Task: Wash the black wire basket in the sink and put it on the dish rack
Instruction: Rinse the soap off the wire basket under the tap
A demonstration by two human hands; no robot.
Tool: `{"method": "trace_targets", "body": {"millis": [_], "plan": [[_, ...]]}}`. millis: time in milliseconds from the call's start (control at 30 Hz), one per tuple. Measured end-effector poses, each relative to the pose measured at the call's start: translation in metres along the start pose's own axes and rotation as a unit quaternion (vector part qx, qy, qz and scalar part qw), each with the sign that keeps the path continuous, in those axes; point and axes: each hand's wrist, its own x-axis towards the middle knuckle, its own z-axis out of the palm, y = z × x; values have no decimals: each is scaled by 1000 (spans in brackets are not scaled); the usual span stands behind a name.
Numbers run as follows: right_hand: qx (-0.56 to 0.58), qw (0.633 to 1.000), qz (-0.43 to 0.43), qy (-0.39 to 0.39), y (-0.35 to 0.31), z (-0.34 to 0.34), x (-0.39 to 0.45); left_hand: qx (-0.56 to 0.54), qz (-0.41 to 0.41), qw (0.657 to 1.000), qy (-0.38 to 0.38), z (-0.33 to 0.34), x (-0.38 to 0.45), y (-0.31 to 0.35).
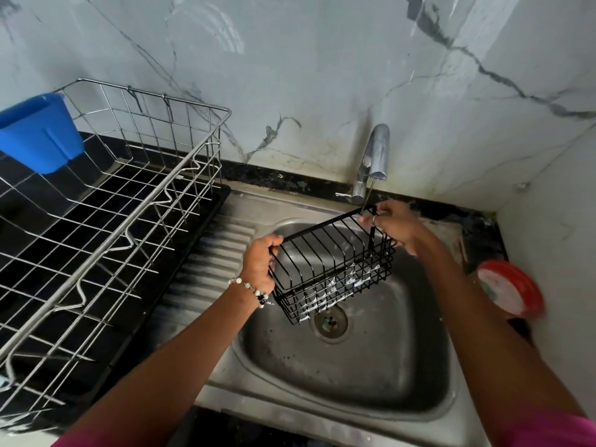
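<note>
I hold the black wire basket [332, 269] tilted above the steel sink [351, 359], just under the chrome tap [371, 159], from which a thin stream of water runs onto the basket's far rim. My left hand [259, 259] grips the basket's near-left end. At the far-right corner, beside the stream, my right hand [395, 225] grips the rim. The steel wire dish rack [106, 221] stands on a black tray to the left of the sink.
A blue plastic cup holder [40, 132] hangs on the rack's far left rim. A red and white round container [509, 288] sits on the counter right of the sink. The ribbed drainboard [213, 256] lies between rack and basin. Marble walls close in behind and right.
</note>
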Motion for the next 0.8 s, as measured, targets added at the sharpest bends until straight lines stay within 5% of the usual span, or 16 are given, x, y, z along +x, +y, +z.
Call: {"method": "trace_targets", "body": {"millis": [233, 367, 500, 600, 800], "plan": [[-61, 991, -111, 47, -24, 13, -17, 328, -26, 944, -4, -10, 15, -9], [-136, 977, -160, 32, -40, 23, -27, 458, 78, 882, -79, 11, 17, -1], [-160, 967, -200, 8, -45, 37, -36, 342, 135, 910, -193, 60, 2, 23], [-137, 965, -225, -21, -42, 37, -40, 222, 117, 953, -169, 86, 1, 36], [32, 990, -86, -112, -42, 3, -25, 172, 108, 965, -165, 91, -2, 25]]}}
